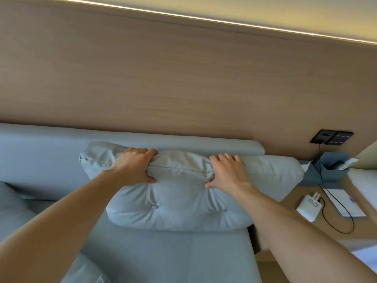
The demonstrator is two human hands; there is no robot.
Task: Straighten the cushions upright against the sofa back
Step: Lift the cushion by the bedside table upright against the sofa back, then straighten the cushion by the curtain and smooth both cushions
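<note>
While my left hand and right hand clamp the cushion's top seam, apart, I stand it upright; next, press it against the sofa back.

The gray sofa holds a big gray cushion, which stands on the seat and leans on the sofa back. Beside the sofa is a wooden worktop. On it lie a white charger with a black cable, and a paper.
</note>
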